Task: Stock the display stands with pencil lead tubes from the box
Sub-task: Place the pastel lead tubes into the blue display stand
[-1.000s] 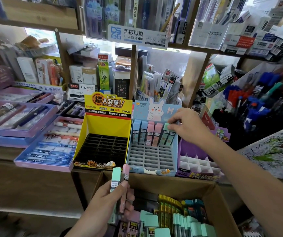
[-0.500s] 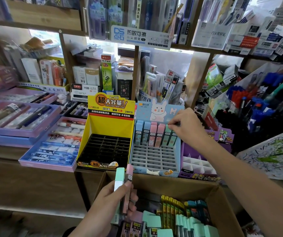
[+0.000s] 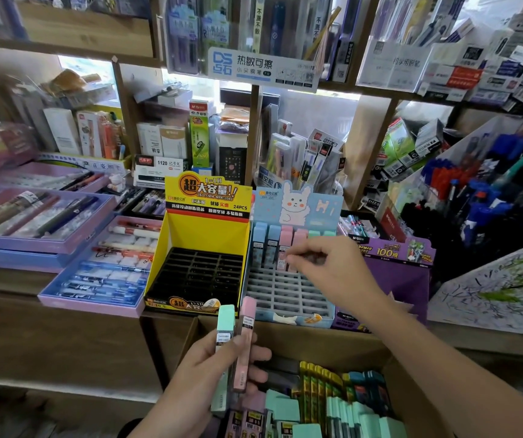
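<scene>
My left hand (image 3: 203, 374) is above the open cardboard box (image 3: 301, 339) and grips two lead tubes upright, a mint green one (image 3: 225, 327) and a pink one (image 3: 247, 330). My right hand (image 3: 336, 270) hovers over the light blue bunny display stand (image 3: 285, 295), fingers loosely curled with nothing visible in them. The stand's back row (image 3: 273, 245) holds blue, pink and green tubes; its other grid slots are bare. To its left, the yellow stand (image 3: 203, 232) has a bare black grid. More tubes (image 3: 333, 403) in green, pink, yellow and teal fill the box.
A purple stand (image 3: 396, 279) with white dividers sits right of the blue one, partly behind my right arm. Purple trays of pens (image 3: 102, 273) lie to the left on the wooden counter. Shelves packed with stationery rise behind, and a rack of marker pens (image 3: 491, 200) stands at the right.
My right hand has left the right end of the back row and moved down and left over the blue stand. My left hand still holds the two tubes.
</scene>
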Demonstrator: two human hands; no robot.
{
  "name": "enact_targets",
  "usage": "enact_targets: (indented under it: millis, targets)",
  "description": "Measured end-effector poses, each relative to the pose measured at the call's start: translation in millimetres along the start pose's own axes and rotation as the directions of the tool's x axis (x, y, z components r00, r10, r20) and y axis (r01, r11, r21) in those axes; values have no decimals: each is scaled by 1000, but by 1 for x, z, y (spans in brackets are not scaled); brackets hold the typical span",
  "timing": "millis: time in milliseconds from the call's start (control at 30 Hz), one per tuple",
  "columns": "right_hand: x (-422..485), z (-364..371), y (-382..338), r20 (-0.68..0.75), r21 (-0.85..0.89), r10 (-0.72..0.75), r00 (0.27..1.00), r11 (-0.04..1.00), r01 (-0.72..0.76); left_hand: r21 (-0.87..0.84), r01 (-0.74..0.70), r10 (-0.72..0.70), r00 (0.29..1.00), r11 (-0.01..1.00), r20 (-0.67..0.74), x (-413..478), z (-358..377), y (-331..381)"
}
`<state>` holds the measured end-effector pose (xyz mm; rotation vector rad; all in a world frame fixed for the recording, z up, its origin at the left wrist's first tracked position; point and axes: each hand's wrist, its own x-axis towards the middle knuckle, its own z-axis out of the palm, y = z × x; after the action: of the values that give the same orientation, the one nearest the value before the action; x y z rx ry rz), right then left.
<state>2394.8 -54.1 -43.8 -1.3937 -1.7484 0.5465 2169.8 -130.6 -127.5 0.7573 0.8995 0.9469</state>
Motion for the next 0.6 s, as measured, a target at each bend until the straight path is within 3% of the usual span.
enact_targets:
  millis: [133, 300, 600]
  targets:
    - [-19, 14, -2, 199, 96, 84, 976, 990, -105, 25, -30, 29, 999, 999, 27, -1, 0, -1]
    - [-35, 32, -5, 453, 239, 138, 881, 933, -269, 14, -12, 11, 998, 1000, 67, -3, 1, 0]
    - [-34, 28, -4, 395, 435, 190, 899, 823, -365, -65, 0, 2, 1000, 998, 31, 4, -4, -11]
